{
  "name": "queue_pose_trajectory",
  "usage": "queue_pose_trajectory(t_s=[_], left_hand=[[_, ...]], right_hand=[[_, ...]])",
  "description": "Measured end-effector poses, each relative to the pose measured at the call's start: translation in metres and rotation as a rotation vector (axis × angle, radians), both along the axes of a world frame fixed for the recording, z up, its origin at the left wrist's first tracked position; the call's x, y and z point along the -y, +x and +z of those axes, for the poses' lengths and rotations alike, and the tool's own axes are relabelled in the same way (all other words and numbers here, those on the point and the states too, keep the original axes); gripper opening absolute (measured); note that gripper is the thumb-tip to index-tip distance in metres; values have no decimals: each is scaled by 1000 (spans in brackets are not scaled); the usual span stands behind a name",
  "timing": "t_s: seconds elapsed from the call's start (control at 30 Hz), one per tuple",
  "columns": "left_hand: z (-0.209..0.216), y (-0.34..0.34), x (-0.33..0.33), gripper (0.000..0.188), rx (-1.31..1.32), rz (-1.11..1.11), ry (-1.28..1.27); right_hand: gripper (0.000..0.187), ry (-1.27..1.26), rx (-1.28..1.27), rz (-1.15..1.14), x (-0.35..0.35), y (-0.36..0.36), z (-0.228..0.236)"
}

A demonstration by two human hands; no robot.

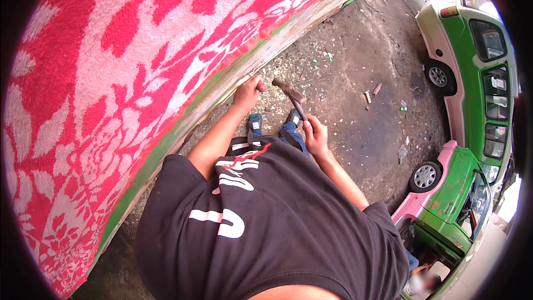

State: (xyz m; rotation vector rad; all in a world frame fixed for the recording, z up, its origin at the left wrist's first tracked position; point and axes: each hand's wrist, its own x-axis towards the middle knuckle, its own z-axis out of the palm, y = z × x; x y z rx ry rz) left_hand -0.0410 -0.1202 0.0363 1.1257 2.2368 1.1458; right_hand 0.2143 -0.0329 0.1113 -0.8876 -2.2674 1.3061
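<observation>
A hammer (290, 93) with a worn brown head and a dark handle is in my right hand (316, 136). Its head points up and left, a short gap away from my left hand (248, 94). That hand is closed beside the pale, chipped lower side (227, 85) of a large body edged in green. Whatever its fingers hold, if anything, is too small to make out. Over the top of this body lies a red and pale pink cloth (127, 94) with a leaf pattern.
My shoes (254, 123) stand on stained, rough ground scattered with pale chips. Two small wood-like pieces (367, 97) lie to the right. A green, pink and white van (463, 50) is along the right side. Near its lower end, a person (416, 283) is partly visible.
</observation>
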Motion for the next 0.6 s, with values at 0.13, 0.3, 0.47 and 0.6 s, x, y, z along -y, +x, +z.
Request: queue_pose_trajectory(t_s=[0.13,0.3,0.47,0.6], left_hand=[[-1,-5,3,19,62,15,-9],[-8,-9,9,20,68,-36,-32],[-10,0,19,22,22,-130,48],[-5,5,17,19,-31,-168,-3]], right_hand=[[24,227,353,75,4,-21,-20],[24,33,173,-16,6,-6,-29],[25,-93,84,-111,5,-6,-18],[25,-83,111,-113,-1,-5,-18]])
